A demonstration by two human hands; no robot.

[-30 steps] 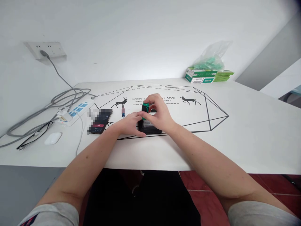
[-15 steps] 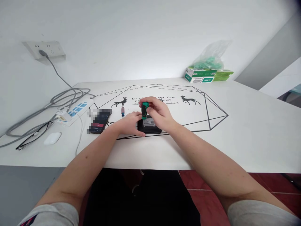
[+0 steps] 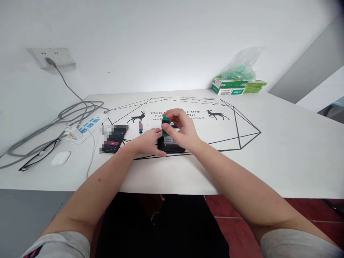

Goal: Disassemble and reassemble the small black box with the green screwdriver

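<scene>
A screwdriver (image 3: 164, 134) with a green and black handle stands nearly upright over a flat black device (image 3: 176, 148). My right hand (image 3: 185, 130) is closed round its handle, thumb in front and fingers behind; the tip is hidden. The device lies on the table and carries a pale printed label (image 3: 170, 140); its exact kind cannot be made out. At its left edge, my left hand (image 3: 149, 142) grips it, with the thumb at the near corner and the fingers at the far side. Just beyond that hand lies a small screwdriver (image 3: 140, 128) with a clear reddish handle.
A phone (image 3: 116, 139) lies left of my left hand. Further left are a power strip (image 3: 90, 125), coiled grey cable (image 3: 63, 114), glasses (image 3: 40, 154) and a white earphone case (image 3: 61, 158). Green and white boxes (image 3: 228, 86) under a plastic bag (image 3: 242, 68) stand against the wall.
My right hand's fingers have shifted round the screwdriver handle, and the thumb now covers more of it. My left hand and the black device stay in place.
</scene>
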